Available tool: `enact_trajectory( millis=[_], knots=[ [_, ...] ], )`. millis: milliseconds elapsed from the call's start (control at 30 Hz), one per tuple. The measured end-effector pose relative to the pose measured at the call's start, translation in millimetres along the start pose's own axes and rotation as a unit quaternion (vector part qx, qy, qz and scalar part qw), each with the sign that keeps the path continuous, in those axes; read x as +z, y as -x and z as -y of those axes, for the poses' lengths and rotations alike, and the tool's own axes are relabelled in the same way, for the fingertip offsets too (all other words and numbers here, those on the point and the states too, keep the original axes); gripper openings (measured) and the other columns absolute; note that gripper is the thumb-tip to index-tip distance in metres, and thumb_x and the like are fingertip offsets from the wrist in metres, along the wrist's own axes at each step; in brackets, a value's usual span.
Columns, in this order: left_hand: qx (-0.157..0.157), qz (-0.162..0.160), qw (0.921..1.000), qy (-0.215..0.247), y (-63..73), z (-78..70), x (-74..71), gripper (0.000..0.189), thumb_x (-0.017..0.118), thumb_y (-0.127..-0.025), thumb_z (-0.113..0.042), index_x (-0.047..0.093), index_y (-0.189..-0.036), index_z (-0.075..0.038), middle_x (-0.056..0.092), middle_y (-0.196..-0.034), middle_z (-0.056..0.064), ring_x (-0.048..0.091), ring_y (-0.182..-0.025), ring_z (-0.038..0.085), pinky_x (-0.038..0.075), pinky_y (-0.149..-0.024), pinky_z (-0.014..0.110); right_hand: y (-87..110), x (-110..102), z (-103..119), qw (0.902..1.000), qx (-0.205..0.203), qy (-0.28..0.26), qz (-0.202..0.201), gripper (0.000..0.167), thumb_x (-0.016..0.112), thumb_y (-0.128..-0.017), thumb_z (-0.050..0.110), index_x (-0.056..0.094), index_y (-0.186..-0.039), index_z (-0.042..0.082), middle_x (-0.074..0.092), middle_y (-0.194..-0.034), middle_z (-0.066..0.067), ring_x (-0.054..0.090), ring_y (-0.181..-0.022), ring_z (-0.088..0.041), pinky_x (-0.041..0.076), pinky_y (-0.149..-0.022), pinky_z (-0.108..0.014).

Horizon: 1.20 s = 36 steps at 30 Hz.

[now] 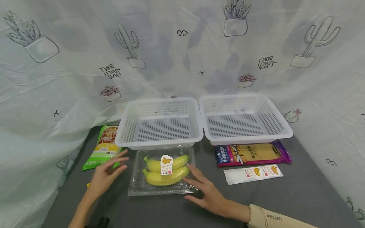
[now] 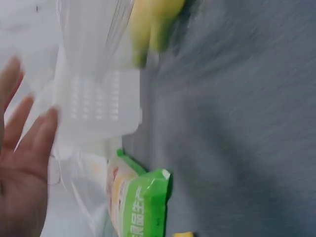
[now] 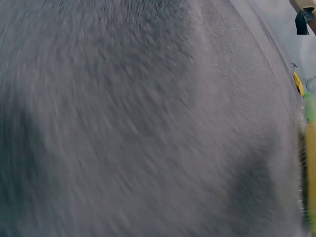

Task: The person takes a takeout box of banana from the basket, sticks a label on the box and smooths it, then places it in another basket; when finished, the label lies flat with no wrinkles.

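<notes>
A clear plastic box point(image 1: 134, 180) with its lid down lies mid-table in the head view. Inside are two yellow bananas point(image 1: 152, 180), also blurred at the top of the left wrist view as bananas point(image 2: 170, 10). A white label with a banana picture point(image 1: 166, 169) is on the lid. Left of the box, my left hand point(image 1: 104, 177) is held with fingers spread, apart from it. My right hand point(image 1: 209, 194) reaches over the box's right edge, fingers extended; whether the fingertips touch it I cannot tell. Neither hand holds anything. The right wrist view does not show the hand.
Two white perforated baskets, a left basket point(image 1: 162, 144) and a right basket point(image 1: 251, 139), stand side by side behind the box. A green food bag point(image 1: 98, 156) lies at left. At right are a purple noodle packet point(image 1: 253, 153) and a white strip of banana labels point(image 1: 236, 176).
</notes>
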<state>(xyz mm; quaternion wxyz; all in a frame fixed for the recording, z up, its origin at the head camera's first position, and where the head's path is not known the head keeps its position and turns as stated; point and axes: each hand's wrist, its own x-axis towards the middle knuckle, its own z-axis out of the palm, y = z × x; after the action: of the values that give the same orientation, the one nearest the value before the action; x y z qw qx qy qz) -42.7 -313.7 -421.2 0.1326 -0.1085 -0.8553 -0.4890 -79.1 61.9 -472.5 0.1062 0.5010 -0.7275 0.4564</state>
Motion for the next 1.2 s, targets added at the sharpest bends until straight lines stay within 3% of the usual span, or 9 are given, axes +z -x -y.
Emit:
enact_trajectory(
  millis=[100, 233, 267, 367, 467, 533, 667, 867, 1200],
  knots=[
    [0.002, -0.051, 0.9962, -0.071, -25.1, 13.2, -6.2, 0.039, 0.068, -0.086, 0.003, 0.063, -0.124, -0.003, 0.038, -0.149, 0.016, 0.044, -0.131, 0.013, 0.048, -0.091, 0.027, 11.1, 8.5, -5.8, 0.997, 0.062, -0.042, -0.018, 0.067, 0.077, -0.083, 0.024, 0.049, -0.14, 0.004, 0.012, -0.154, -0.029, 0.013, -0.143, -0.039, 0.025, -0.113, -0.035],
    [-0.019, -0.034, 0.9942, -0.1, -53.4, 33.5, -16.9, 0.049, 0.071, -0.085, -0.005, 0.057, -0.132, -0.002, 0.025, -0.155, 0.013, 0.031, -0.136, 0.042, 0.041, -0.093, 0.051, 16.8, 21.9, -12.3, 0.9898, 0.097, -0.096, -0.041, 0.079, 0.082, -0.076, 0.023, 0.044, -0.143, 0.005, 0.003, -0.155, -0.031, 0.008, -0.145, -0.036, 0.02, -0.114, -0.031],
    [-0.021, -0.024, 0.9934, -0.11, -58.3, 37.5, -19.4, 0.05, 0.072, -0.084, -0.006, 0.057, -0.132, -0.001, 0.024, -0.155, 0.015, 0.041, -0.129, 0.043, 0.046, -0.091, 0.051, 16.3, 25.2, -13.3, 0.9885, 0.1, -0.103, -0.048, 0.08, 0.083, -0.075, 0.023, 0.044, -0.143, 0.005, 0.003, -0.155, -0.03, 0.009, -0.144, -0.036, 0.02, -0.114, -0.031],
    [-0.013, -0.001, 0.9865, -0.163, -68.3, 46.8, -25.2, 0.043, 0.077, -0.08, -0.009, 0.065, -0.119, 0.003, 0.033, -0.15, 0.022, 0.066, -0.091, 0.03, 0.057, -0.069, 0.032, 12.9, 32.2, -13.5, 0.9834, 0.108, -0.13, -0.066, 0.08, 0.085, -0.072, 0.019, 0.046, -0.142, 0.005, 0.003, -0.156, -0.028, 0.01, -0.144, -0.035, 0.02, -0.114, -0.028],
    [-0.001, 0.007, 0.9732, -0.23, -74.6, 49.2, -27.2, 0.033, 0.081, -0.075, -0.017, 0.073, -0.101, 0.003, 0.044, -0.142, 0.023, 0.054, -0.048, 0.01, 0.041, -0.044, 0.024, 9.3, 36.3, -12.9, 0.9765, 0.121, -0.156, -0.086, 0.073, 0.084, -0.073, 0.013, 0.05, -0.137, 0.006, 0.003, -0.157, -0.025, 0.009, -0.145, -0.032, 0.022, -0.113, -0.028],
    [-0.004, 0.01, 0.9693, -0.246, -78.1, 47.7, -27.2, 0.03, 0.083, -0.073, -0.02, 0.075, -0.092, 0.002, 0.046, -0.14, 0.022, 0.047, -0.046, 0.003, 0.037, -0.043, 0.022, 7.5, 38.4, -12.9, 0.9703, 0.132, -0.175, -0.102, 0.063, 0.081, -0.076, 0.008, 0.054, -0.133, 0.006, 0.003, -0.158, -0.023, 0.007, -0.145, -0.031, 0.023, -0.113, -0.029],
    [-0.006, 0.01, 0.9659, -0.259, -83.4, 41.8, -25.4, 0.028, 0.084, -0.07, -0.021, 0.074, -0.085, 0.001, 0.047, -0.139, 0.021, 0.036, -0.042, 0.003, 0.031, -0.04, 0.024, 3.9, 41.0, -11.5, 0.9603, 0.154, -0.195, -0.127, 0.045, 0.076, -0.081, 0.004, 0.059, -0.123, 0.007, 0.004, -0.158, -0.02, 0.006, -0.146, -0.03, 0.024, -0.112, -0.03],
    [0.004, -0.001, 0.9646, -0.264, -84.7, 40.7, -25.7, 0.029, 0.085, -0.066, -0.019, 0.074, -0.083, 0.002, 0.049, -0.136, 0.022, 0.032, -0.039, 0.0, 0.031, -0.038, 0.024, 0.7, 43.8, -9.2, 0.9572, 0.17, -0.2, -0.121, 0.047, 0.071, -0.086, 0.004, 0.053, -0.13, 0.005, -0.001, -0.159, -0.018, -0.001, -0.146, -0.031, 0.019, -0.112, -0.023],
    [-0.01, 0.011, 0.9642, -0.265, -85.5, 40.0, -28.0, 0.033, 0.085, -0.067, -0.021, 0.074, -0.086, 0.004, 0.047, -0.138, 0.021, 0.034, -0.036, 0.001, 0.032, -0.037, 0.025, -0.8, 45.1, -7.6, 0.9596, 0.116, -0.212, -0.145, 0.029, 0.069, -0.079, -0.012, 0.059, -0.106, -0.008, 0.008, -0.154, -0.03, -0.002, -0.146, -0.02, 0.018, -0.112, -0.022]
  ],
)
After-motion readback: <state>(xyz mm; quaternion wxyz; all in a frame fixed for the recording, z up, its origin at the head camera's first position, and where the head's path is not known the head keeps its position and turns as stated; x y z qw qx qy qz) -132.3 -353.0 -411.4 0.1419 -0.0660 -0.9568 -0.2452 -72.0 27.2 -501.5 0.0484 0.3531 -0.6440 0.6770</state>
